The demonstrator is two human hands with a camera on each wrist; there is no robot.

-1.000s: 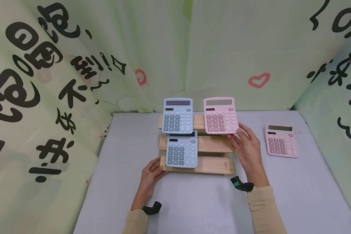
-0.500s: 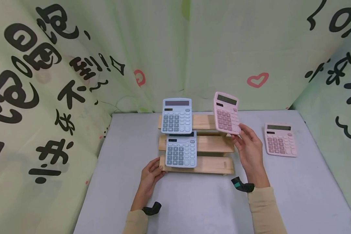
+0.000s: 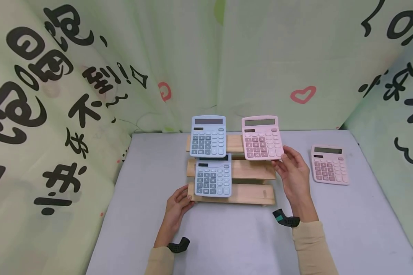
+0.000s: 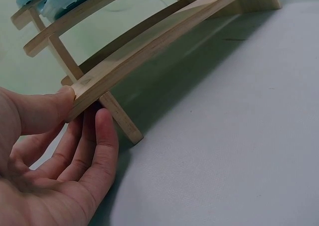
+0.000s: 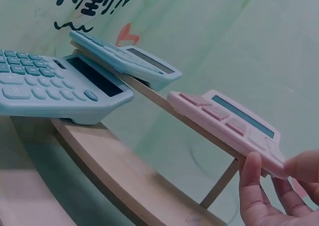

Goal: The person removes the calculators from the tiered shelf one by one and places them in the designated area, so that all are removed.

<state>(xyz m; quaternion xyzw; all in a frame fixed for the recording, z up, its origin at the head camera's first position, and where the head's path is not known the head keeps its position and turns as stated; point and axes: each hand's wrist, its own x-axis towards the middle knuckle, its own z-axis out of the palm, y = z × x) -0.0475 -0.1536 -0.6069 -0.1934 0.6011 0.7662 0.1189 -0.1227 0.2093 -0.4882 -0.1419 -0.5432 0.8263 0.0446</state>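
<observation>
Hand, right (image 3: 293, 179): pink rectangular plastic calculator (image 3: 262, 137) is pinched at its lower right corner, apparently so that the keys (image 3: 256, 146) are left uncovered.
Pink calculator: held at the top slat's (image 3: 234, 143) right end; screen (image 3: 259, 122) pointed toward the back, long axis front to back.
Hand, left (image 3: 178, 206): three-slat pale wooden rack (image 3: 251, 194) is gripped at its front left corner, presumably for steadiness.
Rack's left half: two light-blue plastic calculators (image 3: 208, 136) (image 3: 213, 177) are carried.

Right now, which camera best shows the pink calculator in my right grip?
The head view: the pink calculator faces the camera, display and keys in sight. The right wrist view shows it from the side, foreshortened, with your right grip at one corner; the left wrist view doesn't show it.
</observation>
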